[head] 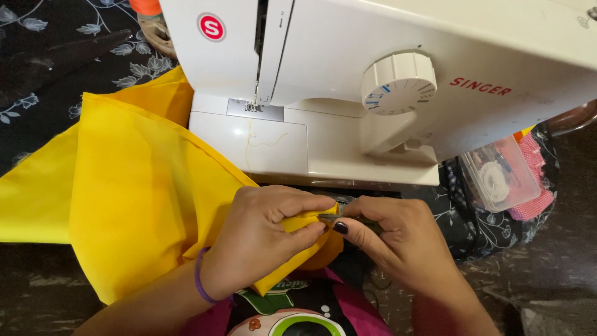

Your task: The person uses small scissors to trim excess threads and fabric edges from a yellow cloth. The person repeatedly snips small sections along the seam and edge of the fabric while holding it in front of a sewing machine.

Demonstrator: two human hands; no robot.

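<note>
Yellow fabric (137,180) edge pinched in left hand (264,239) grip, right hand (392,239) grip clamped on small tool (333,217) alongside.

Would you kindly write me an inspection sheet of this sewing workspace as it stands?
Surface: dark floral cloth under everything.
Job's things: yellow fabric spread left of the white sewing machine; loose thread on its bed.
Clutter: clear plastic box on a pink checked cloth at right; orange spool behind the machine.
Hands: left hand pinches a fabric edge; right hand holds a small metal tool to it.
Cables: nothing seen.
Surroundings: dark floor.
</note>
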